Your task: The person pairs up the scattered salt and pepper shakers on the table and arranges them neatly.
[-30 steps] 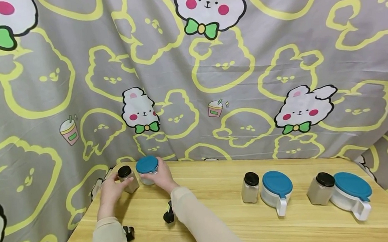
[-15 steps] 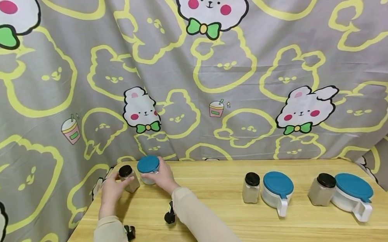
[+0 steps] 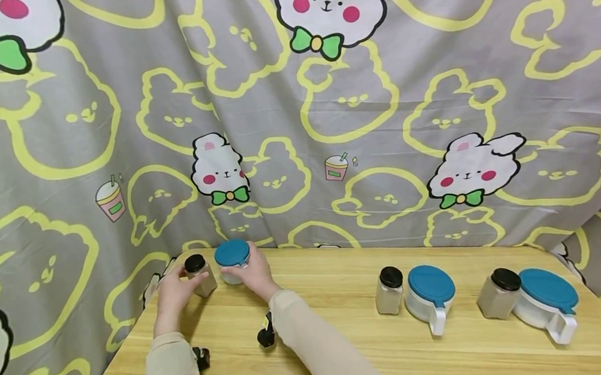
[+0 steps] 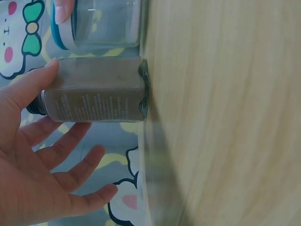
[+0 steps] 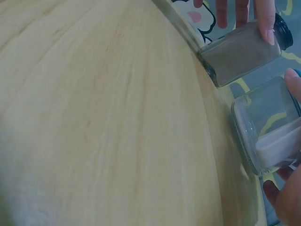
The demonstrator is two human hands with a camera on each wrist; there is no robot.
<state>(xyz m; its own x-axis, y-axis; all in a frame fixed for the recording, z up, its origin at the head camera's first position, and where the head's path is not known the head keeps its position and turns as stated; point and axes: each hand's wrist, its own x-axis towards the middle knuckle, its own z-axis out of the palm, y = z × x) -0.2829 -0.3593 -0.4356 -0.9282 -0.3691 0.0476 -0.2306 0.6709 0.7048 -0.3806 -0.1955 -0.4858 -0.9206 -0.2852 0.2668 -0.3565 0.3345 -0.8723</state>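
Note:
At the table's far left corner, my left hand [image 3: 172, 295] pinches a square spice jar [image 3: 206, 285] of grey-brown powder between thumb and fingers, just below its black lid. The left wrist view shows the spice jar [image 4: 96, 89] upright with its base at the tabletop; the other fingers spread behind it. Right beside it stands a clear glass seasoning jar [image 3: 232, 253] with a blue lid, its side gripped by my right hand [image 3: 259, 276]. In the right wrist view a white handle [image 5: 278, 143] shows on this seasoning jar; part of the right hand lies outside that frame.
Further right on the wooden table [image 3: 323, 306] stand another spice jar [image 3: 390, 298] and blue-lidded jar [image 3: 432, 285], then a second such pair, a spice jar [image 3: 498, 298] and a blue-lidded jar [image 3: 546, 290]. A patterned grey curtain [image 3: 271, 112] hangs behind the table's back edge.

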